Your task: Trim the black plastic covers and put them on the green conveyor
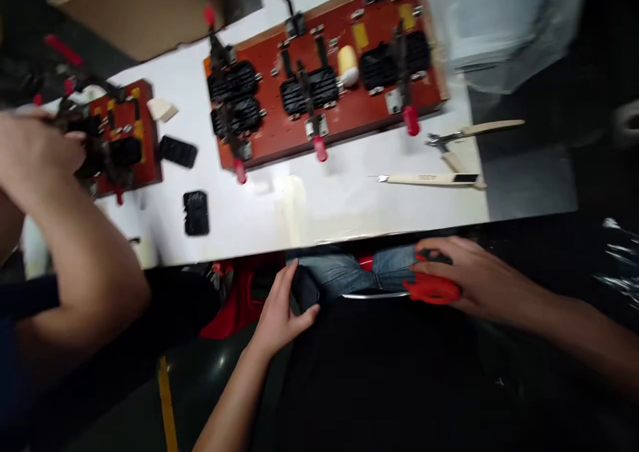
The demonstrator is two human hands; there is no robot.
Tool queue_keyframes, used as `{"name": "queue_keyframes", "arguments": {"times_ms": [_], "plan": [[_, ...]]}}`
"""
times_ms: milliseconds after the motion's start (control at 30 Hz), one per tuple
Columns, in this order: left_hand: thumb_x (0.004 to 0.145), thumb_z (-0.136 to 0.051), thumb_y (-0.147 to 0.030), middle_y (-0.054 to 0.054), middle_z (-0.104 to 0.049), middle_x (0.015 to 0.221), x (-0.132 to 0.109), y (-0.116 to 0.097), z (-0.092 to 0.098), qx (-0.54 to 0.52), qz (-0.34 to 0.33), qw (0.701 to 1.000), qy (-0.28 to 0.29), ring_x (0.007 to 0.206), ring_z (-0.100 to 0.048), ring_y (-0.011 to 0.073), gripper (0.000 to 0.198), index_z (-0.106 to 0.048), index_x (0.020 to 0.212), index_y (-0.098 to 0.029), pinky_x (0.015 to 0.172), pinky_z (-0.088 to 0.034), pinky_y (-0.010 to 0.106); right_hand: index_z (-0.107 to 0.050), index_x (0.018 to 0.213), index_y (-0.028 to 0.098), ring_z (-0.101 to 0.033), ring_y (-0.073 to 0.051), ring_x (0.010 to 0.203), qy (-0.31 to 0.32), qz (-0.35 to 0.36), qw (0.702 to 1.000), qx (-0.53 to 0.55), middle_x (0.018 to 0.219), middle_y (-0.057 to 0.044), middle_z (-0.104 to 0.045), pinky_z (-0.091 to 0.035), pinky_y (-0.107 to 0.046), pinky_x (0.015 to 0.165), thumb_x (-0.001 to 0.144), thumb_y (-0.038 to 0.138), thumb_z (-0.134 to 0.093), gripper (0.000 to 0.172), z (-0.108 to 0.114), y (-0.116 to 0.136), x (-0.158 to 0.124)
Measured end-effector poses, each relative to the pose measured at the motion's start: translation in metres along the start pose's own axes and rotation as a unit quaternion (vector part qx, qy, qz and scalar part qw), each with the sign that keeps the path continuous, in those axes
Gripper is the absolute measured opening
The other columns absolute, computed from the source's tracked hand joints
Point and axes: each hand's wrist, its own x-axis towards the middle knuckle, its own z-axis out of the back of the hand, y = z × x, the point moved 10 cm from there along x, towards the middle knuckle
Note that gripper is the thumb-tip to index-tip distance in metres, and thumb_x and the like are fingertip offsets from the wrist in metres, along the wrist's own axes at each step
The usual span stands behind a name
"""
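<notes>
My left hand [282,312] is below the table's front edge, its fingers and thumb around a dark flat piece [305,288] over my lap. My right hand [464,269], also in front of the table, is closed around a red object [435,289] with a dark part at its top; its exact kind is not clear. Above my hands, the red-brown fixture board [269,142] holds several black ribbed parts [319,87] under toggle clamps with red handles. A pale knife-like tool [429,179] and pliers [449,147] lie at the table's right.
At left, a co-worker's hand [40,149] reaches over a smaller red fixture [144,132]. Two loose black parts [196,212] and a whitish block [162,110] lie beside it. A cardboard box [134,12] and clear plastic bags [499,19] stand behind.
</notes>
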Motion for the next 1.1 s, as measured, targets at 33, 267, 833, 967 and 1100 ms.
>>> {"name": "queue_keyframes", "arguments": {"times_ms": [33, 267, 833, 967, 1100], "plan": [[0.090, -0.069, -0.043, 0.012, -0.035, 0.161, 0.002, -0.012, 0.000, 0.001, -0.017, 1.000, 0.007, 0.149, -0.038, 0.0323, 0.087, -0.022, 0.162, -0.031, 0.123, -0.038, 0.055, -0.067, 0.132, 0.042, -0.064, -0.029, 0.113, -0.047, -0.039, 0.998, -0.020, 0.137, -0.006, -0.062, -0.052, -0.044, 0.092, 0.093, 0.041, -0.064, 0.039, 0.013, -0.018, -0.023], [0.086, -0.070, -0.063, 0.017, -0.046, 0.150, 0.038, -0.088, -0.005, -0.063, -0.169, 0.983, 0.001, 0.140, -0.046, 0.0434, 0.082, -0.040, 0.155, -0.032, 0.098, -0.058, 0.059, -0.068, 0.131, 0.027, -0.065, -0.025, 0.115, -0.344, -0.355, 0.864, 0.098, 0.126, -0.007, -0.064, -0.053, -0.040, 0.103, 0.095, 0.043, -0.060, 0.041, 0.030, -0.131, -0.130], [0.070, -0.081, -0.071, 0.003, -0.069, 0.079, 0.139, -0.077, 0.077, -0.308, 0.038, 0.930, -0.198, 0.069, -0.067, 0.0228, 0.081, -0.057, 0.130, -0.022, 0.061, -0.054, 0.030, -0.057, 0.098, 0.027, -0.066, -0.019, 0.087, -0.472, -0.158, 0.842, 0.207, 0.092, -0.003, -0.066, -0.057, -0.032, 0.082, 0.101, 0.039, -0.054, 0.013, 0.117, -0.009, -0.038], [0.071, -0.078, -0.073, 0.006, -0.073, 0.106, 0.135, -0.090, 0.073, -0.280, 0.020, 0.943, -0.179, 0.078, -0.070, 0.0217, 0.075, -0.064, 0.125, -0.023, 0.077, -0.057, 0.032, -0.062, 0.125, 0.023, -0.063, -0.017, 0.120, -0.449, -0.195, 0.867, 0.092, 0.130, -0.007, -0.066, -0.050, -0.029, 0.107, 0.103, 0.023, -0.047, 0.026, 0.228, -0.011, 0.080], [0.075, -0.073, -0.073, 0.002, -0.073, 0.089, 0.122, -0.096, 0.076, -0.309, 0.009, 0.924, -0.224, 0.068, -0.065, 0.0198, 0.071, -0.064, 0.124, -0.023, 0.070, -0.055, 0.031, -0.059, 0.135, 0.014, -0.059, -0.027, 0.128, -0.445, -0.310, 0.839, 0.043, 0.141, -0.016, -0.059, -0.048, -0.049, 0.112, 0.101, 0.027, -0.059, 0.036, 0.287, -0.066, 0.147]]}}
